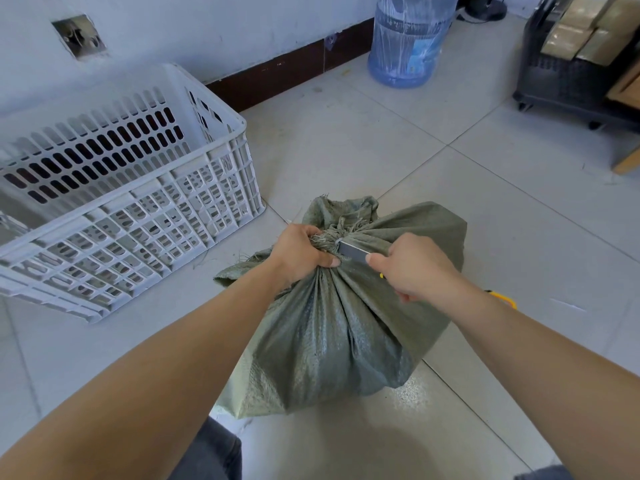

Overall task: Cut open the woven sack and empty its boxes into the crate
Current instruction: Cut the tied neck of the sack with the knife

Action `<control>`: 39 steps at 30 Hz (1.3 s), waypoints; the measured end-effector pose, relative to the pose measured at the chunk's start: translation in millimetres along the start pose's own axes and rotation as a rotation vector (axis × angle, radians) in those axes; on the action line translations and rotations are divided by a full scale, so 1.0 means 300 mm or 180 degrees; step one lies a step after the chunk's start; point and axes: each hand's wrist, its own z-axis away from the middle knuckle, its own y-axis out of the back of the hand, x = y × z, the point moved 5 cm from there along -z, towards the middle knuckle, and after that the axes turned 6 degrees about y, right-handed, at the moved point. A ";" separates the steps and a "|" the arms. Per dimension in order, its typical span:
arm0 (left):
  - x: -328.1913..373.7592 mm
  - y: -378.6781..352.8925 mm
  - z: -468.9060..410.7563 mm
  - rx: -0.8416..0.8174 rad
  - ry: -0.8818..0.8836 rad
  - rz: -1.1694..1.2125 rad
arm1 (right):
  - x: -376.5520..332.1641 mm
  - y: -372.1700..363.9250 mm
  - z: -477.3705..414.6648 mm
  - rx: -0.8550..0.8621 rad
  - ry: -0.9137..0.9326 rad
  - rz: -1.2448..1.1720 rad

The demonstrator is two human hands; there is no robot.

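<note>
Fraying shows at the bunched neck of the bulging grey-green woven plastic sack (332,327), standing on the tiled floor (485,202); my left hand (301,252) clenches that neck, and my right hand (415,268) grasps a yellow-handled cutter (353,251), grey blade at the knot. The sack's contents are hidden; the white slatted plastic crate (145,216) sits near its left, and a black wheeled cart (561,74) holds tan cardboard boxes (585,29).

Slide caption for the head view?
Left hand grips the tied neck of the woven sack; right hand holds a knife to it; white crate stands alongside.
</note>
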 end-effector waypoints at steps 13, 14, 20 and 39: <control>-0.018 -0.011 0.011 -0.0313 0.0355 0.0823 | -0.053 -0.015 0.021 0.0548 0.0045 0.0346; -0.020 -0.010 0.012 -0.0322 0.0380 0.0887 | -0.061 -0.017 0.022 0.0608 0.0057 0.0419; -0.009 -0.002 0.018 -0.0468 0.0392 0.0867 | -0.011 -0.118 -0.016 -0.0112 -0.0784 -0.1707; -0.001 0.007 0.049 -0.0424 0.0444 0.0858 | -0.087 -0.043 0.003 0.0635 -0.0200 0.0276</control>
